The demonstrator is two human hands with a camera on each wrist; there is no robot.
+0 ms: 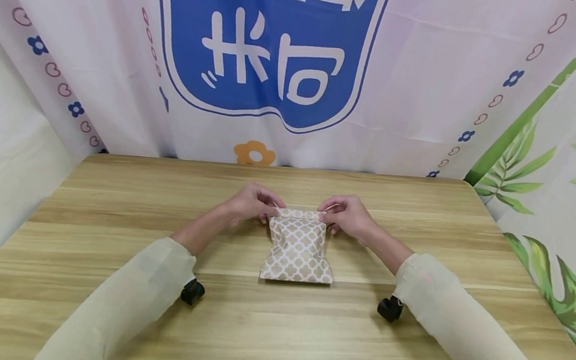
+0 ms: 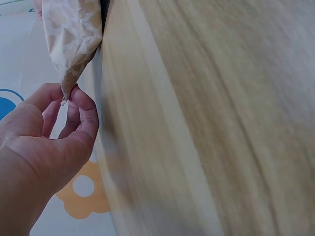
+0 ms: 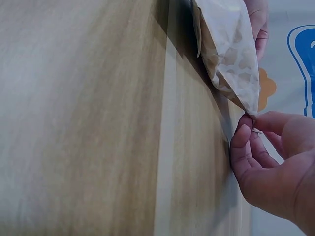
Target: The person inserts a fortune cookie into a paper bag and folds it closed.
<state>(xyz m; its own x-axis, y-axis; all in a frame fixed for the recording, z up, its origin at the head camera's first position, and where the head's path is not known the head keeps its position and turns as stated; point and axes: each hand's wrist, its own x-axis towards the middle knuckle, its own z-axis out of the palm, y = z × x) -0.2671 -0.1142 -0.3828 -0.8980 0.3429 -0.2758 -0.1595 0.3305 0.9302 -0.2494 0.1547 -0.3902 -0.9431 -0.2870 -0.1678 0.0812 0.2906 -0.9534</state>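
Observation:
A small paper bag [image 1: 298, 249] with a beige and white lattice pattern stands on the table, its far edge folded into a narrow band. My left hand [image 1: 257, 202] pinches the left end of that band between thumb and fingers. At the opposite end, my right hand [image 1: 348, 215] pinches the other corner the same way. The left wrist view shows the bag [image 2: 74, 34] narrowing to a point at the left fingertips. In the right wrist view the bag's corner [image 3: 236, 73] tapers into the right thumb and fingers. What the bag holds is hidden.
The wood-grain table [image 1: 280, 328] reaches back to a hanging white cloth [image 1: 408, 99] with a blue printed badge. On the right hangs a leaf-patterned cloth [image 1: 565, 187]. Black wrist mounts [image 1: 192, 292] stick out from under both sleeves.

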